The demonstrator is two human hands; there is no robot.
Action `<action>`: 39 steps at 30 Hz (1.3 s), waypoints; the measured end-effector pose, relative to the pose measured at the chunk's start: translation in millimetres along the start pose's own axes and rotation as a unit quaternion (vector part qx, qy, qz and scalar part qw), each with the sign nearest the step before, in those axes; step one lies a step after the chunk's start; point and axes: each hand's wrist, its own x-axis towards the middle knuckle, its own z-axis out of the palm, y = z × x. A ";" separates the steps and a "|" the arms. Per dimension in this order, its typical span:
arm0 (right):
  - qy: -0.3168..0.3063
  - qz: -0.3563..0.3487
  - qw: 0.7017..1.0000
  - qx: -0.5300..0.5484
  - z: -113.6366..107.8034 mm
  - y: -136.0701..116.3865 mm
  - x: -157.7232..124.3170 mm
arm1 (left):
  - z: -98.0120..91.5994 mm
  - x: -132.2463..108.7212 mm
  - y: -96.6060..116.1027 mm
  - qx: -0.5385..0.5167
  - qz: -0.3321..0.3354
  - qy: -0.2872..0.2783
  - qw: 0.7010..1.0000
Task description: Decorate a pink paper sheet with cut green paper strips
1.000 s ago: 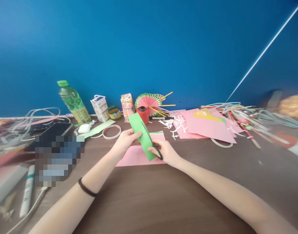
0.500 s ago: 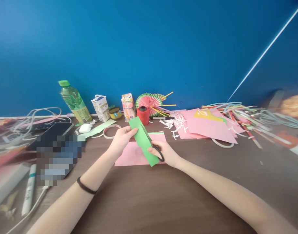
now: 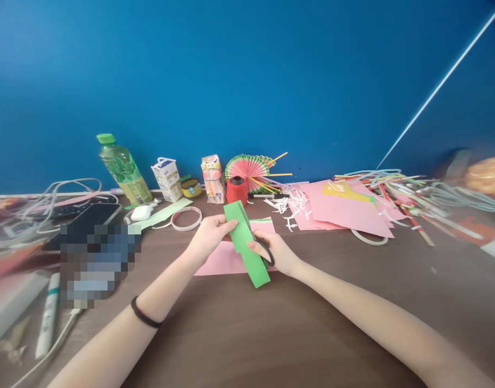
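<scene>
My left hand (image 3: 210, 235) pinches the upper part of a green paper strip (image 3: 247, 247), thumb on the front face. The strip is held tilted above the table, its lower end toward me. In my right hand (image 3: 279, 252) is a pair of scissors (image 3: 265, 251) with black handles. Their blades lie along the strip's right edge and are partly hidden by the paper. Beneath the strip, a pink sheet of paper (image 3: 219, 260) lies on the brown table.
Along the blue wall stand a green bottle (image 3: 124, 168), small cartons (image 3: 213, 180), a red thread spool (image 3: 236, 192) and a pleated paper fan (image 3: 249, 167). A tape roll (image 3: 186, 219) lies left of centre. Pink sheets (image 3: 348, 215) and white scraps (image 3: 296, 203) are at right, phones and cables at left.
My left hand and the green paper strip have shifted slightly right and toward me. The scissors and my right hand have barely moved.
</scene>
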 end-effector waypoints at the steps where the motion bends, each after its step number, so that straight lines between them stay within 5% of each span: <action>1: 0.000 0.000 1.000 0.000 0.0 -0.6 -0.2 | 0.3 -0.2 -0.4 -0.004 -0.003 -0.005 1.000; 39: 0.036 0.015 0.999 -0.035 1.6 -1.8 -3.8 | 0.0 0.8 -4.8 -0.069 -0.019 -0.030 0.997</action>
